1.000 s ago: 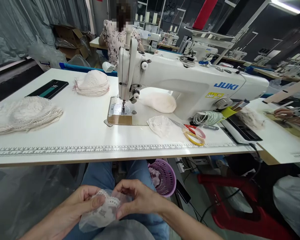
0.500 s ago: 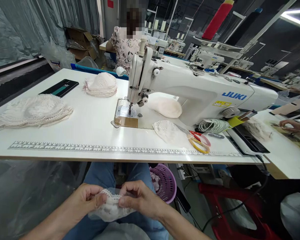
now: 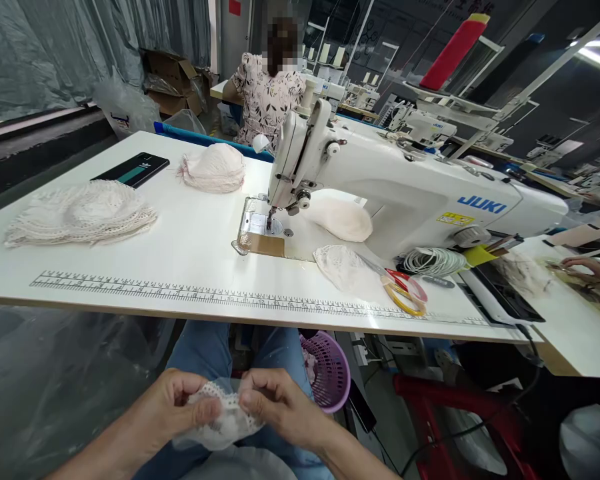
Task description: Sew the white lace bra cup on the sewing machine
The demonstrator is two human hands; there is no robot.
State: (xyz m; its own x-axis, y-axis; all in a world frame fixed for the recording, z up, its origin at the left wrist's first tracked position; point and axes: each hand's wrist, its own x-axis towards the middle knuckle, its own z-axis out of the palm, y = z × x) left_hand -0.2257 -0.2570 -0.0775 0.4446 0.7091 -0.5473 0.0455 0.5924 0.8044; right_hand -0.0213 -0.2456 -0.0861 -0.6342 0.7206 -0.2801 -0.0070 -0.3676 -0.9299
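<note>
Over my lap, below the table edge, a piece of white lace fabric (image 3: 225,420) is stretched between both hands. My left hand (image 3: 183,407) pinches its left side between thumb and fingers. On the other side, my right hand (image 3: 275,403) grips the lace edge the same way. Sheer cloth hangs down beneath the fingers. On the table ahead stands a white sewing machine (image 3: 405,173). A lace cup piece (image 3: 343,267) lies right of its needle plate, and a smooth padded cup (image 3: 345,220) rests under the machine arm.
Stacks of lace pieces (image 3: 80,213) and pale cups (image 3: 214,168) sit at left, near a dark phone (image 3: 133,170). Scissors (image 3: 405,293) lie near the printed ruler (image 3: 205,293). A purple basket (image 3: 333,373) stands below, a red stool (image 3: 460,427) at right. A person (image 3: 267,93) sits beyond.
The camera view has tilted and shifted slightly, so the table appears moved to the right. Both hands keep hold of the lace, with the fingers closing a little nearer together.
</note>
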